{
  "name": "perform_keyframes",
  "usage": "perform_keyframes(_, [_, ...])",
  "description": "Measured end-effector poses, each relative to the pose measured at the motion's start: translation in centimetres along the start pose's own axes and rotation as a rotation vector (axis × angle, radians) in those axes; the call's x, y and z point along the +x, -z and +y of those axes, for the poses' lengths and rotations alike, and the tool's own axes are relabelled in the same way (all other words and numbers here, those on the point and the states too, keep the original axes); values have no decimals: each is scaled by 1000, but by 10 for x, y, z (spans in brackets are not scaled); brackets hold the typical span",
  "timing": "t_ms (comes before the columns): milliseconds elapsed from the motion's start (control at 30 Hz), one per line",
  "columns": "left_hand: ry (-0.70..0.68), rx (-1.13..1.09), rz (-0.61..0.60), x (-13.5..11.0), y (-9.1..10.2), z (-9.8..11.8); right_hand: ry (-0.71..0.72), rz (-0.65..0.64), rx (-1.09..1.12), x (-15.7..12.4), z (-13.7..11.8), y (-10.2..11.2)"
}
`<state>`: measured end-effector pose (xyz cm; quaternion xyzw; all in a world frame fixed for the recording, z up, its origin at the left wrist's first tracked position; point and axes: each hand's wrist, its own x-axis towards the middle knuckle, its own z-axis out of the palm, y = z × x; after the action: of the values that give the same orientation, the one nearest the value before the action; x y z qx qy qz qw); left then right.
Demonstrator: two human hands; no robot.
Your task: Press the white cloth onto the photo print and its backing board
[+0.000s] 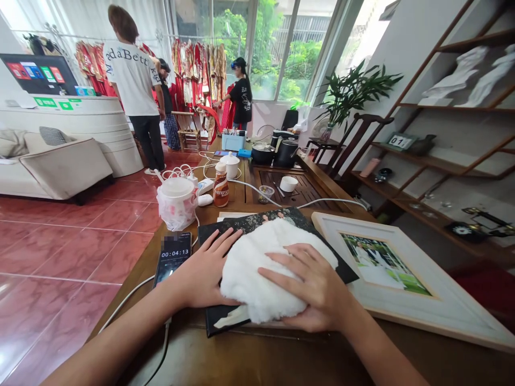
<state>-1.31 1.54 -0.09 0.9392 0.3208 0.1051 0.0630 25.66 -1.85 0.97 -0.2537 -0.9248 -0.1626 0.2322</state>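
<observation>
A fluffy white cloth [257, 268] lies bunched over a dark, flat photo panel [215, 316], hiding most of it. My right hand [309, 287] rests on the cloth with its fingers spread, the thumb by the cloth's lower edge. My left hand [209, 265] lies flat, fingers apart, on the panel's left side and against the cloth. Two pictured figures show at the panel's far edge. A pale strip pokes out below the cloth at the near left corner. Just left of my left hand, a phone [173, 257] displays a running timer.
A white framed photo [386, 262] lies to the right. Beyond the panel stand a bagged white tub [177, 201], a Nescafe bottle [221, 187], a lidded white jar [230, 166] and a small white bowl [288, 184]. White cables cross the table. Several people stand near clothes racks.
</observation>
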Motion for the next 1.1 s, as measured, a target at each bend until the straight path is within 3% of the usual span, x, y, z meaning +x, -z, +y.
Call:
perform_keyframes(167, [-2,-51,50,-1,1,1,-89,22,-72,-9,17,3])
perform_keyframes(433, [5,5,-7,1,0,0,30,23,5,3,-8,-4])
perform_keyframes(667, [10,-55,25,0,4,3,-93,25,-52,-8,17,3])
perform_keyframes(933, [-16,8,14,0,0,-1,20,42,26,2,-6,-4])
perform_keyframes(1100, [0,-32,29,0,0,1,-47,18,-7,-4,7,0])
